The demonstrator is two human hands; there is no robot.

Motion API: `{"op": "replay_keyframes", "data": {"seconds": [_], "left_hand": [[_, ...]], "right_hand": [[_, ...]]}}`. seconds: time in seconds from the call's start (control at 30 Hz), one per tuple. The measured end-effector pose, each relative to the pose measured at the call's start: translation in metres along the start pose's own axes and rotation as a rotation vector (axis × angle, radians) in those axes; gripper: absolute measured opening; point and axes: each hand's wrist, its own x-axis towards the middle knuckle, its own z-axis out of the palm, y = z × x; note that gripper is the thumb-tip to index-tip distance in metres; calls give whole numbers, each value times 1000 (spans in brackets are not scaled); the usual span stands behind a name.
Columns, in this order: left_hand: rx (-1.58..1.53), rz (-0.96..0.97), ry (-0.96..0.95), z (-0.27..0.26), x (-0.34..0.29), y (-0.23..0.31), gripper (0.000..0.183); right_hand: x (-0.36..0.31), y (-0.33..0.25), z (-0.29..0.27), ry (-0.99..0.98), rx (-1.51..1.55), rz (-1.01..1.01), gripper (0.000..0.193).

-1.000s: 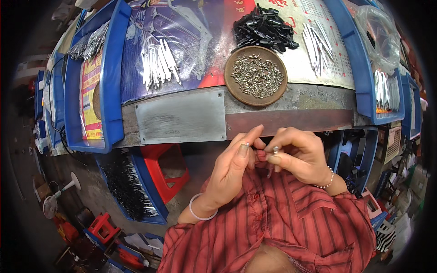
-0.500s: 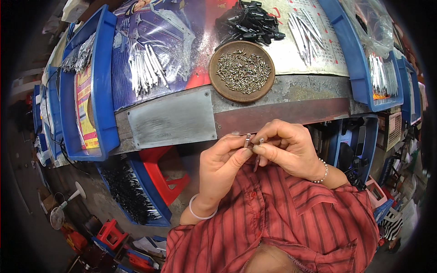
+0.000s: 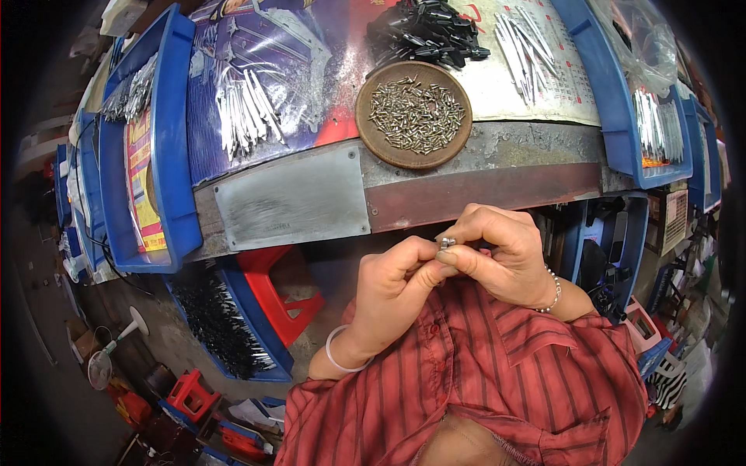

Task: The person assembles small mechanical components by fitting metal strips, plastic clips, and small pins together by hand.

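In front of my chest, just off the bench edge, my two hands meet in pinches. My right hand [image 3: 501,260] grips small silvery metal pieces [image 3: 447,243] between thumb and forefinger; their exact kind is too small to tell. Against them presses my left hand [image 3: 400,279], thumb and forefinger closed on a part mostly hidden by the fingers. Beyond the hands, a round brown dish [image 3: 364,116] on the bench holds many small metal pins [image 3: 416,113].
Black clip-like parts [image 3: 427,35] are heaped behind the dish. White slender sticks [image 3: 247,109] lie at left, more sticks [image 3: 524,50] at right. Blue trays [image 3: 175,140] flank the bench. Below it stand a red stool [image 3: 276,291] and a bin of black-and-silver parts [image 3: 217,322].
My left hand has moved right, bringing its metal piece against the one in my right hand. The two were slightly apart before. My right hand has hardly moved.
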Motion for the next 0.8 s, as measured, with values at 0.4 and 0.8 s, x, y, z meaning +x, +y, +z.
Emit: {"op": "replay_keyframes", "data": {"seconds": [0.4, 0.8], "left_hand": [[-233, -7, 5, 6, -5, -8, 8], [-139, -89, -97, 0, -6, 1, 5]], "right_hand": [[-2, -1, 1, 0, -22, -49, 7], [-4, -1, 0, -76, 33, 85, 10]]}}
